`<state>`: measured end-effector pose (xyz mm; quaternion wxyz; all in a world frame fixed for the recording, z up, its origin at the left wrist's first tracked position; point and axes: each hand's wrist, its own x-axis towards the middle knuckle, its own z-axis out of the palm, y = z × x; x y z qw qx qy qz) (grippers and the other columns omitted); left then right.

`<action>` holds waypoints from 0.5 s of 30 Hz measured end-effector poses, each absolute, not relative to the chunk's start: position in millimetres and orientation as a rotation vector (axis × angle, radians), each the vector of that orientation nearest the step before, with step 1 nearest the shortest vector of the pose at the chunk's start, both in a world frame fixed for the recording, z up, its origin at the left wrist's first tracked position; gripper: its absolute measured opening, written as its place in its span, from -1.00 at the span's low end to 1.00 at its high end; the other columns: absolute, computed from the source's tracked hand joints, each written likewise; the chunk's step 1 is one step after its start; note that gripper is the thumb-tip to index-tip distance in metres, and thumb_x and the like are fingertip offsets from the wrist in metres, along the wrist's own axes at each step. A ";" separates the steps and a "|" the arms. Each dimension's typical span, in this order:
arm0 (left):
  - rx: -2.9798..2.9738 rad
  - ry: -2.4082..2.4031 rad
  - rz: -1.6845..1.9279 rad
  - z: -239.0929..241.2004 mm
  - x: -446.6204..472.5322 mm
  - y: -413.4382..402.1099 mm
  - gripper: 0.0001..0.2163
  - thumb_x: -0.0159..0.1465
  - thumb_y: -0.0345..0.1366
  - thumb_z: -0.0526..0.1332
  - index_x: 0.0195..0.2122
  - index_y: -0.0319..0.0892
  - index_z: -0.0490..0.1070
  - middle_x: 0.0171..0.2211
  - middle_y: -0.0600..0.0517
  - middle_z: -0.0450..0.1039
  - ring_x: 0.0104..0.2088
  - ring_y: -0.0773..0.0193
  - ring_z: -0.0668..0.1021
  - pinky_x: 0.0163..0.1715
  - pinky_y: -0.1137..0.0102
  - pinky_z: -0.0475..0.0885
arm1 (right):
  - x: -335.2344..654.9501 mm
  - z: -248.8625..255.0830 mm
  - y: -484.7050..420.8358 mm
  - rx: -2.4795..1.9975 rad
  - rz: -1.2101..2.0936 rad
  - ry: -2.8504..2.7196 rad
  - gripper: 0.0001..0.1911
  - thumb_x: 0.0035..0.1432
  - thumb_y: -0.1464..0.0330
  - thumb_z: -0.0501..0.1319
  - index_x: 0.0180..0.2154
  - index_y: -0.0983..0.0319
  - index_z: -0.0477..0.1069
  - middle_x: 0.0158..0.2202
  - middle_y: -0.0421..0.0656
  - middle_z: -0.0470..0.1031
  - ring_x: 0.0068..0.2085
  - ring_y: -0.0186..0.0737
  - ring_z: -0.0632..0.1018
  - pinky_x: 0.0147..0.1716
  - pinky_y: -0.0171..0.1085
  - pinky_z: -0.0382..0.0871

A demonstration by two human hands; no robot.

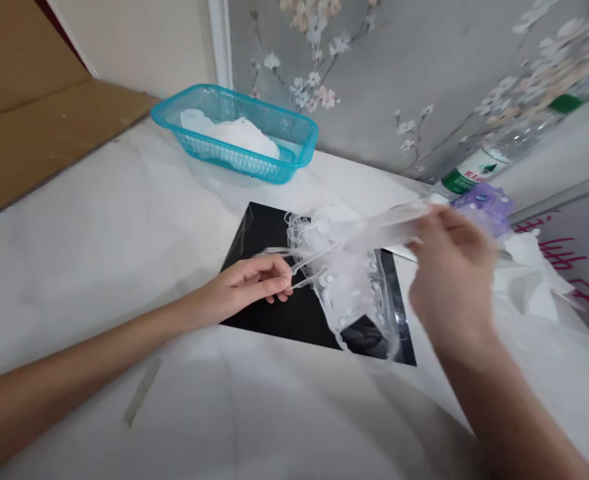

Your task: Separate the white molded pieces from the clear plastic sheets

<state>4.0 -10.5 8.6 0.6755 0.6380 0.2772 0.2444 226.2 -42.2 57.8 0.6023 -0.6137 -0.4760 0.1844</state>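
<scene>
A small sheer white drawstring pouch point(347, 280) with white dots hangs over a black mat point(279, 230) on the white table. My left hand point(252, 283) rests on the mat's left part, fingers pinched shut on the pouch's thin white drawstring point(299, 267). My right hand point(449, 277) is raised to the right, blurred by motion, fingers closed on the other end of the pouch's ribbon point(399, 223). The pouch's mouth is gathered between the two hands.
A turquoise plastic basket point(299, 143) with white fabric items stands at the back. A clear bottle with a green label point(467, 175) lies at the right, next to a purple packet point(489, 203) and white plastic wrapping point(534, 280). Brown cardboard point(34, 127) lies at the left.
</scene>
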 end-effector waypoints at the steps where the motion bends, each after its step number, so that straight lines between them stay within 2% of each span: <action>1: 1.430 0.632 0.552 9.3 3.3 -9.5 -0.85 0.27 -0.23 0.11 -0.37 -0.18 0.35 -0.37 0.07 0.39 -0.33 0.35 0.46 -0.33 0.47 0.34 | 239.0 61.6 -36.9 -1.359 0.402 -0.981 -0.86 0.05 0.34 0.23 -0.51 0.23 0.38 -0.50 -0.20 0.38 -0.45 -0.33 0.44 -0.42 -0.28 0.34; 3: 1.408 0.637 0.540 9.7 2.2 -7.3 -0.86 0.25 -0.25 0.12 -0.40 -0.19 0.33 -0.39 0.07 0.38 -0.33 0.34 0.45 -0.34 0.46 0.32 | 266.8 68.9 -27.9 -1.282 0.290 -0.792 -0.79 0.01 0.40 0.23 -0.61 0.22 0.31 -0.55 -0.21 0.31 -0.45 -0.31 0.45 -0.46 -0.26 0.32; 5: 1.372 0.631 0.526 8.8 1.9 -5.6 -0.86 0.23 -0.28 0.11 -0.45 -0.20 0.28 -0.40 0.07 0.36 -0.33 0.33 0.44 -0.33 0.45 0.30 | 294.4 75.5 -22.3 -1.272 0.147 -0.635 -0.72 0.04 0.44 0.14 -0.66 0.17 0.20 -0.55 -0.21 0.32 -0.39 -0.25 0.49 -0.51 -0.24 0.30; 7: 1.368 0.666 0.504 7.2 2.8 -5.1 -0.85 0.24 -0.27 0.08 -0.45 -0.19 0.26 -0.38 0.06 0.35 -0.29 0.30 0.43 -0.28 0.43 0.30 | 315.9 79.0 -19.5 -1.234 -0.006 -0.569 -0.73 0.10 0.42 0.05 -0.63 0.14 0.17 -0.46 -0.21 0.43 -0.29 -0.22 0.51 -0.50 -0.21 0.31; 9: 1.409 0.739 0.505 6.1 4.7 -6.1 -0.84 0.27 -0.23 0.05 -0.39 -0.17 0.26 -0.31 0.06 0.35 -0.21 0.27 0.42 -0.22 0.41 0.30 | 325.0 76.2 -17.9 -1.194 -0.176 -0.626 -0.81 0.11 0.36 0.05 -0.54 0.12 0.24 -0.33 -0.19 0.49 -0.23 -0.20 0.52 -0.48 -0.18 0.36; 11: 1.480 0.816 0.542 6.2 6.8 -8.0 -0.82 0.29 -0.18 0.03 -0.36 -0.15 0.26 -0.26 0.07 0.35 -0.13 0.25 0.40 -0.15 0.39 0.28 | 318.5 64.8 -15.4 -1.220 -0.255 -0.777 -0.88 0.11 0.27 0.11 -0.42 0.14 0.34 -0.26 -0.14 0.51 -0.20 -0.14 0.53 -0.40 -0.11 0.42; 13: 1.525 0.866 0.596 7.4 8.2 -9.5 -0.80 0.30 -0.15 0.02 -0.37 -0.15 0.24 -0.21 0.06 0.36 -0.08 0.23 0.38 -0.08 0.36 0.25 | 299.8 46.3 -11.6 -1.319 -0.176 -1.060 -0.78 0.15 0.21 0.09 -0.30 0.19 0.40 -0.19 -0.07 0.52 -0.14 -0.06 0.53 -0.23 0.00 0.44; 15: 1.490 0.868 0.598 8.7 8.1 -9.7 -0.79 0.32 -0.11 -0.02 -0.34 -0.13 0.19 -0.16 0.04 0.39 -0.06 0.23 0.41 -0.06 0.32 0.27 | 277.0 25.8 -8.2 -1.502 0.087 -1.593 -0.71 0.22 0.21 0.01 -0.17 0.18 0.41 -0.03 -0.02 0.45 0.01 -0.05 0.45 -0.03 0.09 0.34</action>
